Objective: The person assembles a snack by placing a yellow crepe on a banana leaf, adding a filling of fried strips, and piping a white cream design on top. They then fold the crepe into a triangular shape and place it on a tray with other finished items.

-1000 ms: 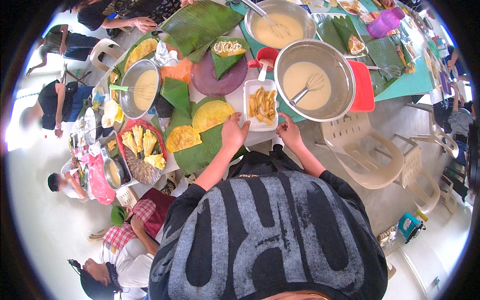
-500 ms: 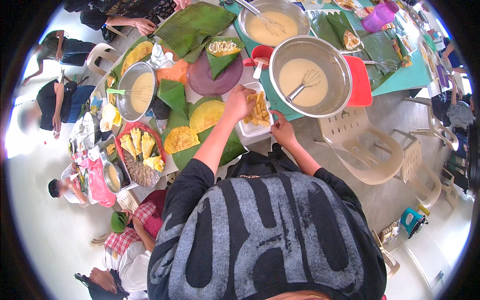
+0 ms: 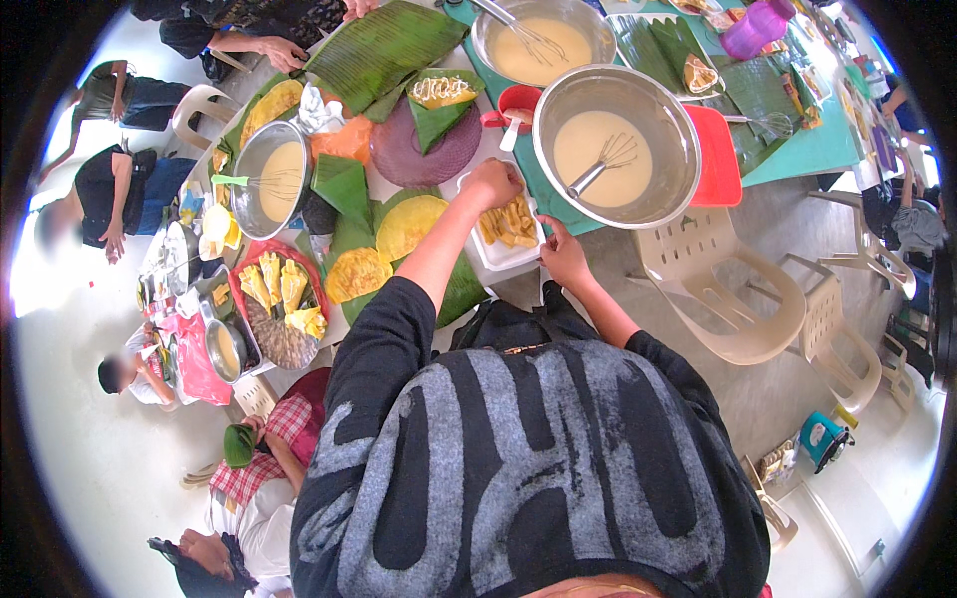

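Observation:
Against the table's near edge sits a white tray (image 3: 498, 262) of golden-brown cut strips of food (image 3: 512, 229). My left hand (image 3: 495, 183) is over the tray's far part with its fingers curled together. Whatever they hold, if anything, is hidden. My right hand (image 3: 565, 255) grips the tray's right side between thumb and fingers. Left of the tray, two flat yellow crepes (image 3: 411, 227) lie on a banana leaf (image 3: 461, 295). Beyond it, a leaf cone with a white-drizzled yellow filling (image 3: 445, 92) rests on a purple glass plate (image 3: 399, 159).
To the right stands a large steel bowl (image 3: 688, 149) of pale batter with a whisk, beside a red container (image 3: 720, 159) and red cup (image 3: 516, 100). Another batter bowl (image 3: 242, 189) is at left, near a basket of rolled crepes (image 3: 269, 324). A beige chair (image 3: 728, 299) stands close right.
My left hand has shifted away from me and slightly right, from the tray's left side to its far part. My right hand stays on the tray's right edge.

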The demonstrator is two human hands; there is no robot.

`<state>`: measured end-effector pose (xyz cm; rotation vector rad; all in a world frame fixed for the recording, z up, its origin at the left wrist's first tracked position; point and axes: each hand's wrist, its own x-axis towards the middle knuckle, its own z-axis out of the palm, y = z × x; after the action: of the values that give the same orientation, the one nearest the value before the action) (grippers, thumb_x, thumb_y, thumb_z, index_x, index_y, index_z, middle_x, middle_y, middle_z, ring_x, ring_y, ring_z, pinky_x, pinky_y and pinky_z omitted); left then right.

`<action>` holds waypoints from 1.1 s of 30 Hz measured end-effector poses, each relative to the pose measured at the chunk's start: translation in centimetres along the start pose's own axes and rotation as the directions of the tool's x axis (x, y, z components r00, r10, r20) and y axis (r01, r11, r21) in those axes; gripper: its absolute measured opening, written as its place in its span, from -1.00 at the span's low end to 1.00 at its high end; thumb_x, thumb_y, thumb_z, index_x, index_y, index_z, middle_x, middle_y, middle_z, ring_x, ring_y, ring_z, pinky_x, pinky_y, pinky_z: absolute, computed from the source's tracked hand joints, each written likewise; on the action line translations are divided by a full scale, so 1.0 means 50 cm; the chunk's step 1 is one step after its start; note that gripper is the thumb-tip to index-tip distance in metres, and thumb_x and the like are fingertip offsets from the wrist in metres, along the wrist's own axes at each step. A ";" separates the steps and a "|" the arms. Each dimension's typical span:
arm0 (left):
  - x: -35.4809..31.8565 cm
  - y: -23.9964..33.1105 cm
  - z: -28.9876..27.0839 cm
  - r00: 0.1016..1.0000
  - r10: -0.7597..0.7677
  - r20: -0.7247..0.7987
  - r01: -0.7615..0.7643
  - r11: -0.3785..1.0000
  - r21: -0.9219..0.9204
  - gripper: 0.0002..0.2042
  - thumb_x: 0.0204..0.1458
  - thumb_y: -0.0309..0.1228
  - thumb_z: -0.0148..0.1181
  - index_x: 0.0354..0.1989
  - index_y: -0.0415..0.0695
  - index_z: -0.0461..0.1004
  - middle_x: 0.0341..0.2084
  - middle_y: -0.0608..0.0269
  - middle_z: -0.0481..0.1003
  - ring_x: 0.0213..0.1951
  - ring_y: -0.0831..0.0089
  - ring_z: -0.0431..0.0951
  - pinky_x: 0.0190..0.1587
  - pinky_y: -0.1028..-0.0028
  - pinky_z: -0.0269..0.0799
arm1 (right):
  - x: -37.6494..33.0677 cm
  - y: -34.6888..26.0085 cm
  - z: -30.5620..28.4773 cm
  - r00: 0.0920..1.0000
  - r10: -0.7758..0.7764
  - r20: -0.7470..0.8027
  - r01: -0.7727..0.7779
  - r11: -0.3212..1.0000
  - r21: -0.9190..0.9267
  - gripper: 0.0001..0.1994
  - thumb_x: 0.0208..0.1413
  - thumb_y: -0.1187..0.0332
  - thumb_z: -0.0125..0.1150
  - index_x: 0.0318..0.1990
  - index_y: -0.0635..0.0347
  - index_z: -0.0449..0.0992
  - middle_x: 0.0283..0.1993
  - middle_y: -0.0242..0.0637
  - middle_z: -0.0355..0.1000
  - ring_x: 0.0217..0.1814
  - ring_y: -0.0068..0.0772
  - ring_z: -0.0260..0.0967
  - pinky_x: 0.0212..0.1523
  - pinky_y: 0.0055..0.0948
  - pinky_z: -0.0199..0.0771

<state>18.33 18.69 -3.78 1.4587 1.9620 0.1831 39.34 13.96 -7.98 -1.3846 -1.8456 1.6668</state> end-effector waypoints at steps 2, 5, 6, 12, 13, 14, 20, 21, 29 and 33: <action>-0.001 0.002 -0.009 0.998 0.049 0.043 -0.048 0.999 -0.015 -0.74 -0.23 -0.22 0.20 -0.41 -0.11 0.56 -0.36 0.03 0.54 -0.26 0.11 0.53 -0.17 0.29 0.44 | 0.001 0.005 0.001 1.000 -0.004 0.008 0.004 1.000 0.021 -0.48 -0.06 0.59 -0.05 0.14 0.00 0.26 -0.52 -0.33 0.27 -0.53 -0.53 0.31 -0.48 -0.48 0.48; -0.009 -0.012 -0.013 0.992 0.110 0.068 -0.107 0.993 -0.048 -0.71 -0.23 -0.20 0.23 -0.41 -0.17 0.54 -0.41 0.03 0.54 -0.31 0.13 0.54 -0.21 0.31 0.43 | 0.003 0.005 0.001 0.999 0.046 0.005 -0.046 0.998 0.049 -0.50 -0.11 0.48 0.01 0.10 -0.06 0.30 -0.50 -0.17 0.38 -0.47 -0.22 0.38 -0.38 -0.28 0.38; -0.012 -0.013 -0.015 0.989 0.132 0.070 -0.128 0.990 -0.061 -0.69 -0.22 -0.19 0.24 -0.41 -0.19 0.54 -0.43 0.03 0.54 -0.33 0.13 0.55 -0.23 0.31 0.43 | 0.004 0.007 0.001 0.999 0.046 -0.003 -0.046 0.997 0.055 -0.50 -0.11 0.48 0.01 0.09 -0.06 0.30 -0.50 -0.17 0.38 -0.47 -0.21 0.38 -0.37 -0.28 0.38; -0.037 0.008 -0.016 0.992 0.119 0.050 -0.109 0.978 -0.179 -0.68 -0.22 -0.17 0.23 -0.40 -0.19 0.54 -0.41 0.04 0.55 -0.32 0.14 0.54 -0.23 0.31 0.43 | 0.009 0.019 0.005 0.994 0.106 -0.004 -0.105 0.993 0.055 -0.51 -0.11 0.49 0.01 0.09 -0.02 0.31 -0.49 -0.17 0.39 -0.44 -0.19 0.39 -0.32 -0.28 0.39; -0.036 0.012 -0.016 0.991 0.125 0.047 -0.116 0.980 -0.163 -0.67 -0.22 -0.16 0.22 -0.39 -0.18 0.54 -0.41 0.05 0.55 -0.32 0.14 0.54 -0.23 0.31 0.43 | 0.009 0.018 0.005 0.994 0.109 0.000 -0.109 0.992 0.057 -0.51 -0.10 0.49 0.01 0.09 -0.01 0.31 -0.49 -0.17 0.39 -0.44 -0.19 0.39 -0.31 -0.28 0.39; -0.035 0.015 -0.016 0.990 0.131 0.045 -0.123 0.981 -0.147 -0.66 -0.21 -0.15 0.21 -0.38 -0.18 0.54 -0.40 0.05 0.55 -0.32 0.14 0.54 -0.22 0.31 0.42 | 0.009 0.017 0.005 0.994 0.112 0.003 -0.112 0.992 0.060 -0.51 -0.10 0.49 0.01 0.09 0.00 0.31 -0.48 -0.17 0.39 -0.44 -0.18 0.39 -0.31 -0.28 0.39; -0.019 0.006 -0.014 0.967 0.167 0.194 -0.167 0.986 -0.016 -0.68 -0.22 -0.18 0.18 -0.30 -0.08 0.55 -0.37 0.03 0.54 -0.30 0.14 0.54 -0.19 0.32 0.42 | 0.010 0.025 0.010 0.996 0.091 -0.008 -0.090 0.994 0.057 -0.52 -0.10 0.49 0.02 0.09 0.03 0.31 -0.47 -0.17 0.40 -0.43 -0.20 0.39 -0.31 -0.29 0.39; -0.019 0.012 -0.018 0.959 0.174 0.223 -0.178 0.984 -0.002 -0.70 -0.22 -0.21 0.19 -0.30 -0.05 0.56 -0.37 0.01 0.53 -0.30 0.13 0.54 -0.19 0.33 0.42 | 0.010 0.025 0.008 0.995 0.095 -0.008 -0.094 0.994 0.060 -0.52 -0.10 0.48 0.03 0.09 0.04 0.31 -0.47 -0.17 0.40 -0.43 -0.21 0.40 -0.31 -0.29 0.39; -0.011 0.002 -0.013 0.926 0.243 0.289 -0.246 0.969 -0.024 -0.61 -0.27 -0.36 0.21 -0.14 -0.07 0.52 -0.33 0.09 0.54 -0.26 0.20 0.53 -0.14 0.38 0.42 | 0.012 0.030 0.010 0.997 0.078 -0.016 -0.077 0.993 0.089 -0.52 -0.10 0.48 0.05 0.08 0.06 0.32 -0.50 -0.22 0.39 -0.46 -0.26 0.38 -0.35 -0.33 0.38; -0.016 0.019 -0.032 0.930 0.202 0.306 -0.213 0.977 0.003 -0.58 -0.29 -0.37 0.22 -0.13 -0.12 0.50 -0.33 0.06 0.54 -0.25 0.19 0.53 -0.15 0.37 0.42 | 0.010 0.021 0.006 0.997 0.074 -0.029 -0.071 0.993 0.091 -0.53 -0.10 0.48 0.04 0.08 0.07 0.32 -0.51 -0.22 0.38 -0.47 -0.29 0.37 -0.36 -0.34 0.38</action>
<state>18.26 18.77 -1.77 1.6127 1.5710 0.0126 39.33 14.02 -9.17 -1.4485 -1.6997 1.7291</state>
